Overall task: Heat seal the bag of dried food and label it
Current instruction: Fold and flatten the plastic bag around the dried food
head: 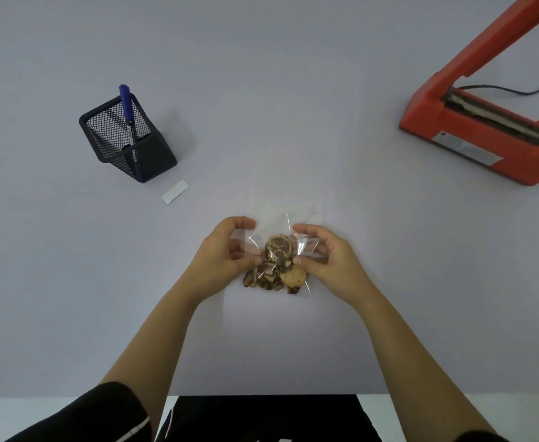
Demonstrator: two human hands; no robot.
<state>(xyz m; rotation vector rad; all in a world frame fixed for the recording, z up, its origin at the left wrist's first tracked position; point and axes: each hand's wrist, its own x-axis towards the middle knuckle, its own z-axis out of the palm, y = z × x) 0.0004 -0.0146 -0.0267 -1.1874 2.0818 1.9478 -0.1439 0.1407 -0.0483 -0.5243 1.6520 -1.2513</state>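
A clear plastic bag (280,228) with brown and tan dried food pieces lies on the pale table in the middle. My left hand (223,256) pinches the bag's left side between thumb and fingers. My right hand (328,260) pinches its right side the same way. The bag's far end lies flat on the table beyond my fingers. An orange heat sealer (472,145) stands at the far right with its arm raised. A small white label (175,191) lies to the left, in front of a black mesh pen holder (127,141) that holds a blue marker (128,116).
A black cable (517,89) runs from behind the sealer to the right edge. The table's near edge (70,396) is right in front of my body, with dark clothing below it.
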